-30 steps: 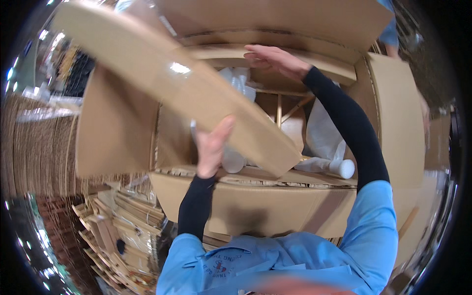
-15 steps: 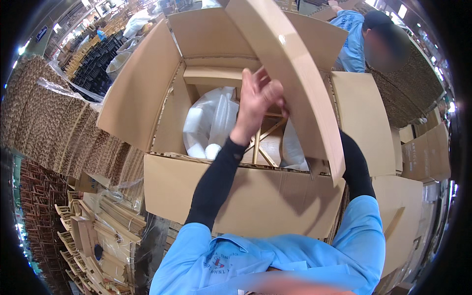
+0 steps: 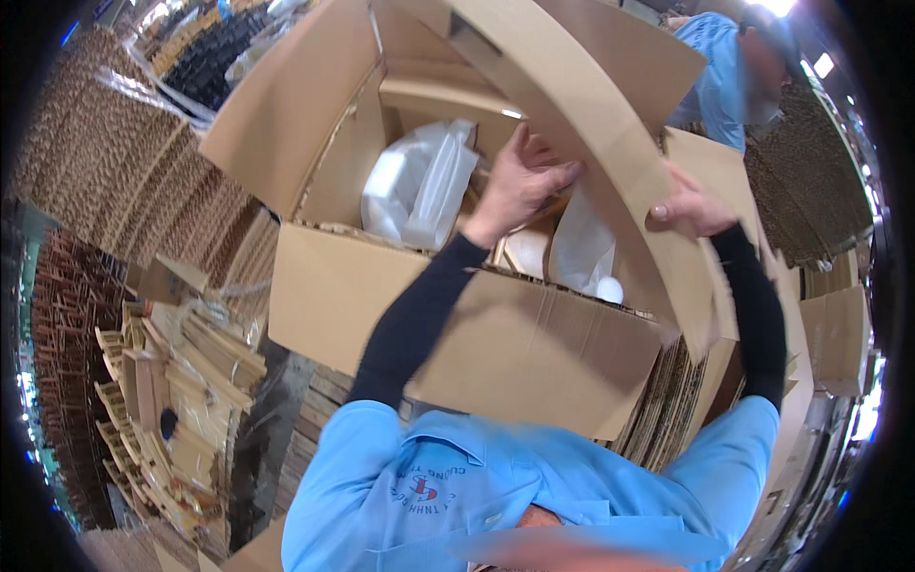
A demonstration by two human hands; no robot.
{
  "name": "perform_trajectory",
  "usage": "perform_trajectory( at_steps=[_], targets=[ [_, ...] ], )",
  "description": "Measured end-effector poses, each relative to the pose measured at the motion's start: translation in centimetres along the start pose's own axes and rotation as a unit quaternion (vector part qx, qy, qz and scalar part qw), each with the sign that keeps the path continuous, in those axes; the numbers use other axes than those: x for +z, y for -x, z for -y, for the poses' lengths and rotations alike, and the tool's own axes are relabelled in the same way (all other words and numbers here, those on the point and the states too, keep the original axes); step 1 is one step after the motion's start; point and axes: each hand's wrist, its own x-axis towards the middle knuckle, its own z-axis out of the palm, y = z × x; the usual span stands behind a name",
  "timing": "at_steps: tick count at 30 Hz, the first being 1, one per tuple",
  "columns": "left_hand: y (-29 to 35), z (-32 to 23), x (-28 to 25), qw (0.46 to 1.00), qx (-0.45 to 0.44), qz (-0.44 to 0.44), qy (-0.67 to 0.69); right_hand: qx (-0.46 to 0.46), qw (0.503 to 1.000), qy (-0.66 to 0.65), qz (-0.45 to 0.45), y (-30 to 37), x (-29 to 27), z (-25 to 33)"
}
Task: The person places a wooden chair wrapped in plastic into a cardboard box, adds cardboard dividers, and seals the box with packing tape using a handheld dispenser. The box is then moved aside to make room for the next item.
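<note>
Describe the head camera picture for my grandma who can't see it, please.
A person's right hand grips a long brown cardboard piece tilted over an open brown cardboard box, with the left hand close by. Inside the box sit bundles in translucent white wrapping.

Stacked cardboard sheets (image 3: 107, 153), piled wooden parts (image 3: 213, 358) and an open carton (image 3: 457, 324) suggest a packing workshop.

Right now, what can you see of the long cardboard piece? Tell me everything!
The cardboard piece is long, narrow and brown, with a folded side, and looks curved here. It slants above the open box, its top leaving the picture. The right hand grips it; whether the left hand touches it is unclear.
</note>
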Motion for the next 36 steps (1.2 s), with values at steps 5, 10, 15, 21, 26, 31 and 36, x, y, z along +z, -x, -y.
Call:
perform_trajectory(
  at_steps=[5,10,15,21,26,31,36],
  targets=[
    [7.7,-5.9,-11.3,0.942,-0.017,-0.1,-0.321,-0.003,0.915,0.403,0.029,2.0,1.3,2.3],
    [5.1,-3.5,-21.8,0.783,-0.106,0.175,-0.588,0.025,0.892,0.44,0.098,-3.0,9.1,-4.9],
    [3.0,1.7,-25.8,0.586,-0.286,0.37,-0.662,-0.012,0.892,0.45,0.044,-6.7,14.4,-13.2],
    [4.2,2.9,-26.3,0.633,-0.308,0.398,-0.588,-0.02,0.935,0.352,0.017,-3.6,13.4,-15.6],
    [5.5,5.5,-25.5,0.653,-0.226,0.449,-0.566,0.081,0.941,0.328,-0.02,1.9,10.7,-16.9],
    [3.7,7.2,-26.9,0.657,-0.255,0.512,-0.492,0.112,0.931,0.347,-0.016,2.4,11.3,-21.1],
    [1.3,6.6,-24.0,0.534,-0.241,0.494,-0.642,0.113,0.931,0.339,-0.071,3.6,10.6,-22.2]
  ],
)
